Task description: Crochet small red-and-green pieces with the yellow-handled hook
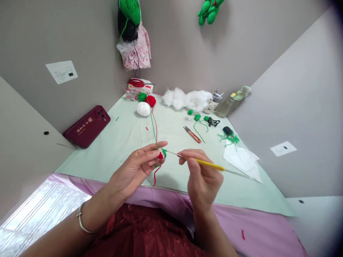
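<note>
Red, white and green crocheted yarn, a small piece [162, 154], is pinched between the closed fingers of the left hand [139, 162], above the near side of the pale green worktop [171, 134]. The right hand [205, 176] has its fingers closed around a slim crochet hook with a yellow handle [210, 164], its thin metal tip at the piece's green edge. Red and green strands run from the piece toward a round red yarn ball [150, 101] and a small green yarn ball [142, 96]. Orange-handled metal snips [193, 135] lie beyond the hands.
</note>
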The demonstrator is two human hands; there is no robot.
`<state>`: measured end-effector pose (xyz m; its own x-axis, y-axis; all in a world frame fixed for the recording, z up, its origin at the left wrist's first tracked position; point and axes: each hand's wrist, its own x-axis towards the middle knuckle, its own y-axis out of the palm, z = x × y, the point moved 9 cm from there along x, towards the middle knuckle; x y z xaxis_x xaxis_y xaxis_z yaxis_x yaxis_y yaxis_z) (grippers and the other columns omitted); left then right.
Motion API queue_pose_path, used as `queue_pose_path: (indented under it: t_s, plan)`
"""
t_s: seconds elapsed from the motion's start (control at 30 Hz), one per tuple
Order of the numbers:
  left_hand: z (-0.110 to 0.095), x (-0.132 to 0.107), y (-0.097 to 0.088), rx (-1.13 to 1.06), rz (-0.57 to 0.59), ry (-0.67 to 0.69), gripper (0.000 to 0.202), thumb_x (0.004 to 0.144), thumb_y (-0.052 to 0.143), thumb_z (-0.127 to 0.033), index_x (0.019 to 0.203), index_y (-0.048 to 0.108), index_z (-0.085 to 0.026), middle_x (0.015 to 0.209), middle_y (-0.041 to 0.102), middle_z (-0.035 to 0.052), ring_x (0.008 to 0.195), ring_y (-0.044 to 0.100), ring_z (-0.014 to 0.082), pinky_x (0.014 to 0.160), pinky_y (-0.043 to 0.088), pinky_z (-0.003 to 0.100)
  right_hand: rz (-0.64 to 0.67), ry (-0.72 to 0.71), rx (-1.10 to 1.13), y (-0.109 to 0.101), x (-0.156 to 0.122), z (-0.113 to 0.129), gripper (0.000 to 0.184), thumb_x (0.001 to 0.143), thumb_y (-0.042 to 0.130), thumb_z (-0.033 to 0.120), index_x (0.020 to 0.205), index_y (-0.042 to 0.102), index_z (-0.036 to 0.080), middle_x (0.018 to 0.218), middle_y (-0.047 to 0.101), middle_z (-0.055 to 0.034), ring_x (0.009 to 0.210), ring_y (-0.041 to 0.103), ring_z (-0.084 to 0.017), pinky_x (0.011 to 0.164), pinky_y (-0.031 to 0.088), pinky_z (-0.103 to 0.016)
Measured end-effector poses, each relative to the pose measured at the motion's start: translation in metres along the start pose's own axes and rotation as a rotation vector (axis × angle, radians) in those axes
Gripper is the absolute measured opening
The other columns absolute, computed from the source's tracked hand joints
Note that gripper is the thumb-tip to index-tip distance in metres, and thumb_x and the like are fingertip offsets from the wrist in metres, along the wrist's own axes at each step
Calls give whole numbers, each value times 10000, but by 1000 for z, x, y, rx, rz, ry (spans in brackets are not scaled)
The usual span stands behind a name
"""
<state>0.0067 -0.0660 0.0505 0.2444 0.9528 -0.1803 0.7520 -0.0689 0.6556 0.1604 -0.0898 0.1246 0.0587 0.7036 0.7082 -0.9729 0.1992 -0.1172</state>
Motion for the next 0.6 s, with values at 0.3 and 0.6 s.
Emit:
queue_pose_path:
  t_s: [0.3, 0.6]
  plan:
    - [-18, -15, 2, 425, -25, 242, 370, 904, 812, -350, 1273, 795, -351, 930, 703, 5, 946, 617, 197, 931, 462, 328, 89, 179, 257, 11, 0, -15, 185, 1039, 610, 227, 1025, 790, 266, 947, 799, -29, 770, 687, -152, 709, 580, -313]
    - [-23, -16, 2, 379, -37, 256, 392, 884, 823, -290, 1272, 783, -320, 916, 663, -2, 919, 600, 168, 903, 489, 304, 141, 117, 157, 7, 1, -1, 215, 1069, 527, 211, 1047, 739, 237, 951, 788, -44, 769, 726, -161, 719, 623, -336]
